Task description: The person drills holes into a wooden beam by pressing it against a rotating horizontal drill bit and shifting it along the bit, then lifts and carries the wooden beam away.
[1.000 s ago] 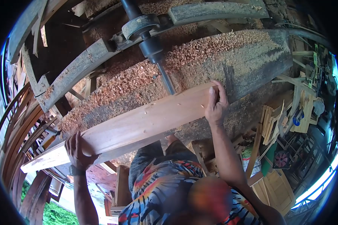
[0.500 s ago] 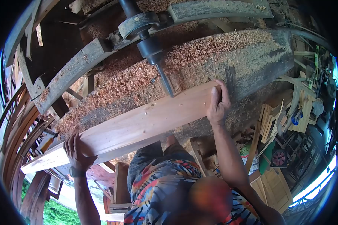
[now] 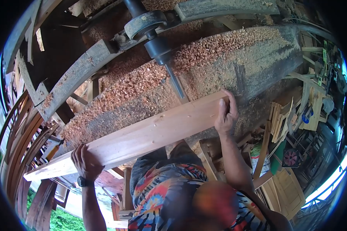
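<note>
A long pale wooden board lies slanted across the view in front of my body. My left hand, with a watch at the wrist, is wrapped round its near edge toward the left end. At the other end my right hand grips the board's right end, thumb on the upper face. Several small marks or holes dot that face. Just beyond the far edge points a drill bit, held in a dark chuck. A narrow gap shows between the bit's tip and the board.
Wood shavings cover much of the dusty worktable. A curved timber frame runs behind the chuck. Curved wooden strips stand at left. Stacked wood pieces, a small fan and a wooden panel are at right.
Both hands have drawn the board slightly toward my body and a little right. Its far edge, which was at the bit's tip, now sits apart from it.
</note>
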